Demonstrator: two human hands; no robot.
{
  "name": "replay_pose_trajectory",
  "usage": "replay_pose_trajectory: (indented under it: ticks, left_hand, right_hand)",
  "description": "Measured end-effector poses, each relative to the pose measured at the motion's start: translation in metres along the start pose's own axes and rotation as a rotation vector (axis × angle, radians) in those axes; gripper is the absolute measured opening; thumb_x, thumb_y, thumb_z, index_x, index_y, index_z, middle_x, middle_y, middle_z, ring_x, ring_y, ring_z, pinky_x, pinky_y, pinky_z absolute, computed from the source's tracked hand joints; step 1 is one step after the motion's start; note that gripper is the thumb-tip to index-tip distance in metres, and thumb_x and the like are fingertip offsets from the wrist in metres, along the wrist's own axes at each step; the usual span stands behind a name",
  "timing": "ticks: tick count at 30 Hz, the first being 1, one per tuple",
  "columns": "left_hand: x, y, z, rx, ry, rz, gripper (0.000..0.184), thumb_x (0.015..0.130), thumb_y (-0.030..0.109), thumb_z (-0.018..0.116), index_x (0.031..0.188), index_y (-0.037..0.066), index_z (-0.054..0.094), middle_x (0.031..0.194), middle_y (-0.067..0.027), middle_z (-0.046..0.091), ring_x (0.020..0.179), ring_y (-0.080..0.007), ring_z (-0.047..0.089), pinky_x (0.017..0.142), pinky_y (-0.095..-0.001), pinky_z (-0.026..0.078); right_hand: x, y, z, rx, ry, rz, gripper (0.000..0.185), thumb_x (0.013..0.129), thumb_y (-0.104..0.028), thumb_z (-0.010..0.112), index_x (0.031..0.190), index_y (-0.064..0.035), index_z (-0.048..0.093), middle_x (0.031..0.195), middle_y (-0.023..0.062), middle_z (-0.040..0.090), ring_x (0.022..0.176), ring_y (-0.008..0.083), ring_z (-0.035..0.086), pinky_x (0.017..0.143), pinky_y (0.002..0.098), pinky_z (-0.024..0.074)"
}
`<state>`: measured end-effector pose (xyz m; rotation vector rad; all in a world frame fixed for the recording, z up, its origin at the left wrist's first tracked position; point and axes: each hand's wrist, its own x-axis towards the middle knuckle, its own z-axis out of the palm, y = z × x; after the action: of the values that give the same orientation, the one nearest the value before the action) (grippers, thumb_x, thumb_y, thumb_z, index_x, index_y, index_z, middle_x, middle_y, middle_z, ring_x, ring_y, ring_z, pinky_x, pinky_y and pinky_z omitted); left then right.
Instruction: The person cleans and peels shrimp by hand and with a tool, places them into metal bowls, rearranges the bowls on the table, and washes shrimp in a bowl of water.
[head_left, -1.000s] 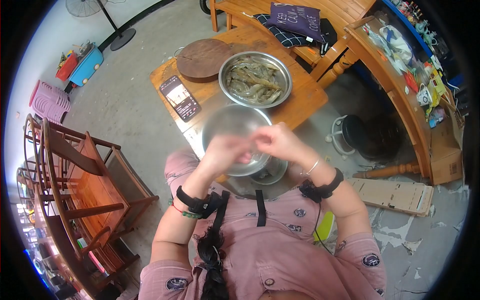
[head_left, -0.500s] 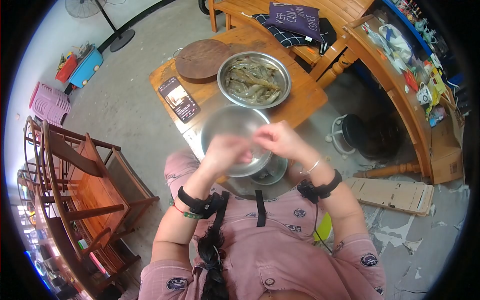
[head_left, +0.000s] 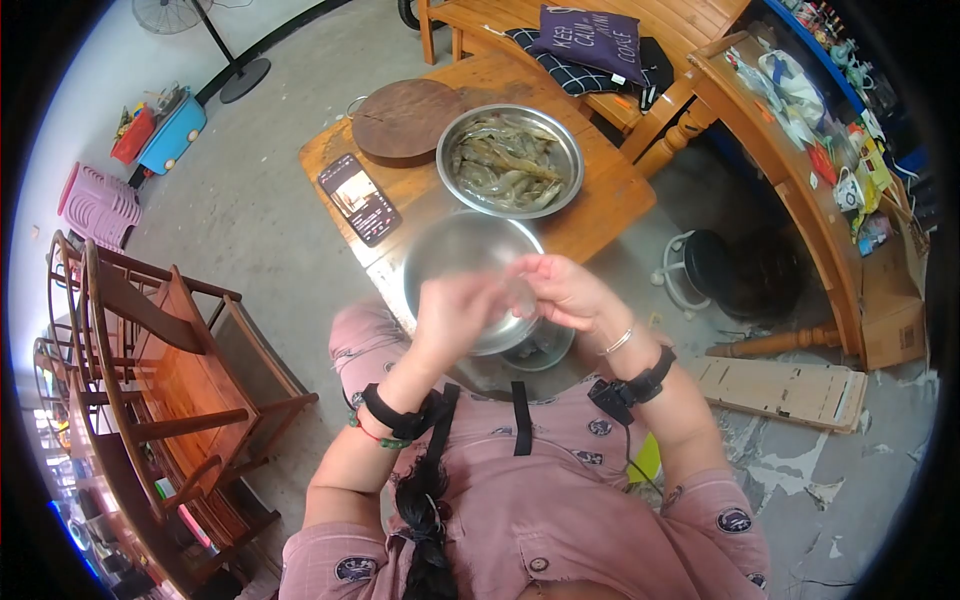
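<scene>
Both hands were close together over the lower bowl (head_left: 450, 245). The right hand (head_left: 564, 294) had its fingers curled, pinching a small greyish, see-through thing (head_left: 522, 297) above the near side of that bowl. The left hand (head_left: 456, 312) was bent in towards it, its fingers too blurred to tell whether they gripped anything. Just beyond, on the table (head_left: 612, 205), a second bowl (head_left: 449, 187) held shrimp (head_left: 506, 165), beside a round chopping board (head_left: 405, 120) and near a phone (head_left: 360, 199).
</scene>
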<state>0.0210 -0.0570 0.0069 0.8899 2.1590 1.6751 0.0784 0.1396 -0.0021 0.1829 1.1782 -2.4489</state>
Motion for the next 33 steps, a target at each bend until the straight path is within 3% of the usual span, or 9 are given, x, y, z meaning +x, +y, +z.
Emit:
replay_pose_trajectory:
  ticks: [7, 10, 18, 24, 26, 27, 28, 30, 33]
  left_hand:
    - [-0.001, 0.000, 0.005, 0.265, 0.233, 0.251, 0.011, 0.084, 0.003, 0.066, 0.094, 0.000, 0.070, 0.069, -0.0141, 0.065, 0.059, -0.0234, 0.066, 0.055, -0.0306, 0.050]
    - [-0.001, -0.006, 0.007, 0.334, 0.291, 0.335, 0.012, 0.083, 0.003, 0.066, 0.094, 0.001, 0.070, 0.068, -0.0136, 0.065, 0.060, -0.0244, 0.066, 0.055, -0.0317, 0.050]
    - [0.004, -0.022, 0.008, 0.236, 0.276, 0.143, 0.014, 0.087, 0.005, 0.066, 0.098, -0.004, 0.069, 0.068, -0.0107, 0.067, 0.055, -0.0157, 0.064, 0.054, -0.0271, 0.052]
    - [0.008, -0.035, 0.000, -0.081, 0.163, -0.200, 0.017, 0.092, 0.007, 0.063, 0.096, -0.009, 0.068, 0.068, -0.0078, 0.066, 0.056, -0.0124, 0.063, 0.053, -0.0245, 0.052]
    - [0.008, -0.033, -0.002, -0.141, 0.142, -0.270, 0.018, 0.093, 0.007, 0.062, 0.096, -0.009, 0.068, 0.068, -0.0080, 0.066, 0.056, -0.0128, 0.063, 0.052, -0.0243, 0.053]
    - [0.008, -0.035, -0.004, -0.130, 0.090, -0.263, 0.018, 0.094, 0.007, 0.061, 0.097, -0.010, 0.067, 0.069, -0.0083, 0.066, 0.056, -0.0127, 0.063, 0.053, -0.0244, 0.053]
    - [0.008, -0.037, -0.005, -0.120, 0.040, -0.256, 0.019, 0.094, 0.007, 0.059, 0.098, -0.010, 0.067, 0.069, -0.0086, 0.066, 0.056, -0.0126, 0.063, 0.053, -0.0244, 0.053]
    - [0.008, -0.039, -0.005, -0.164, 0.017, -0.284, 0.019, 0.095, 0.007, 0.058, 0.099, -0.010, 0.066, 0.070, -0.0090, 0.066, 0.057, -0.0128, 0.063, 0.054, -0.0243, 0.054]
    - [0.007, -0.040, -0.005, -0.207, -0.014, -0.329, 0.020, 0.096, 0.007, 0.057, 0.101, -0.010, 0.066, 0.071, -0.0096, 0.066, 0.058, -0.0133, 0.063, 0.055, -0.0242, 0.054]
  right_hand:
    - [0.001, 0.014, 0.011, 0.134, -0.008, -0.012, 0.030, 0.094, -0.010, 0.061, 0.119, -0.0006, 0.049, 0.099, 0.0116, 0.066, 0.086, 0.0183, 0.069, 0.073, 0.0269, 0.0607]
    - [-0.001, 0.015, 0.021, 0.130, 0.026, -0.018, 0.030, 0.094, -0.008, 0.060, 0.119, -0.0005, 0.048, 0.098, 0.0119, 0.066, 0.084, 0.0188, 0.069, 0.072, 0.0262, 0.0605]
    - [-0.021, 0.024, 0.019, -0.054, 0.062, 0.063, 0.025, 0.094, -0.006, 0.060, 0.113, 0.0002, 0.047, 0.090, 0.0137, 0.066, 0.076, 0.0216, 0.069, 0.066, 0.0270, 0.0599]
    - [-0.050, 0.021, -0.003, -0.562, 0.369, 0.009, 0.012, 0.091, -0.006, 0.063, 0.097, -0.0011, 0.055, 0.075, 0.0103, 0.066, 0.065, 0.0158, 0.067, 0.057, 0.0265, 0.0552]
    - [-0.057, 0.019, -0.014, -1.191, 0.585, 0.105, 0.009, 0.088, -0.007, 0.066, 0.086, -0.0034, 0.058, 0.066, 0.0053, 0.064, 0.063, 0.0103, 0.066, 0.054, 0.0265, 0.0520]
    - [-0.060, 0.024, -0.020, -1.234, 0.635, 0.070, 0.012, 0.082, -0.008, 0.068, 0.078, -0.0023, 0.059, 0.061, 0.0112, 0.064, 0.060, 0.0209, 0.068, 0.057, 0.0362, 0.0529]
    - [-0.061, 0.032, -0.032, -1.234, 0.635, 0.071, 0.012, 0.082, -0.008, 0.068, 0.078, -0.0023, 0.059, 0.061, 0.0112, 0.064, 0.060, 0.0209, 0.068, 0.057, 0.0362, 0.0529]
    - [-0.063, 0.047, -0.051, -1.626, 0.607, -0.237, 0.006, 0.082, -0.005, 0.062, 0.082, 0.0004, 0.062, 0.071, 0.0202, 0.066, 0.069, 0.0344, 0.068, 0.066, 0.0424, 0.0538]
    - [-0.064, 0.060, -0.065, -1.623, 0.559, -0.158, 0.012, 0.081, -0.003, 0.056, 0.086, 0.0014, 0.067, 0.078, 0.0256, 0.065, 0.078, 0.0417, 0.065, 0.073, 0.0463, 0.0525]
